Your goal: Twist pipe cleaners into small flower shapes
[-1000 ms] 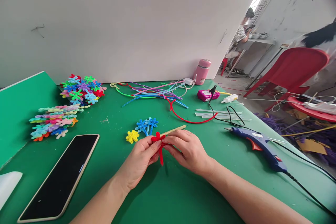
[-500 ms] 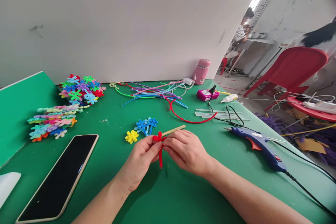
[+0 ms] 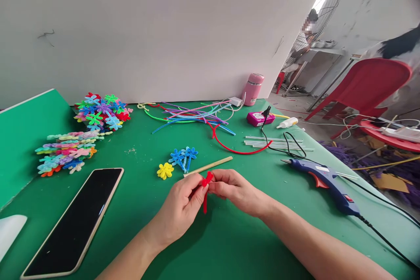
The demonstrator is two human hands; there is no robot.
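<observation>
Between my two hands is a red pipe cleaner flower [image 3: 207,179], its loops bunched at the top and a straight tail hanging below. My left hand [image 3: 183,203] pinches it with thumb and forefinger from the left. From the other side my right hand [image 3: 238,190] has its fingertips closed on the flower's right edge, partly hidden behind it. Just beyond the hands a thin wooden stick [image 3: 213,165] lies on the table. Blue pipe cleaner flowers [image 3: 183,157] on stems and a yellow pipe cleaner flower [image 3: 165,170] lie to the left of it.
Many-coloured finished flowers [image 3: 101,111] are heaped at the back left, near a phone [image 3: 74,223]. Loose pipe cleaners [image 3: 193,113] lie at the back. To the right are a glue gun [image 3: 321,181], glue sticks [image 3: 275,142], a pink box [image 3: 260,118] and a pink bottle [image 3: 253,89].
The red flower has been turned and shifted slightly right and down, its loops now bunched together. Both hands moved with it, uncovering more of the wooden stick.
</observation>
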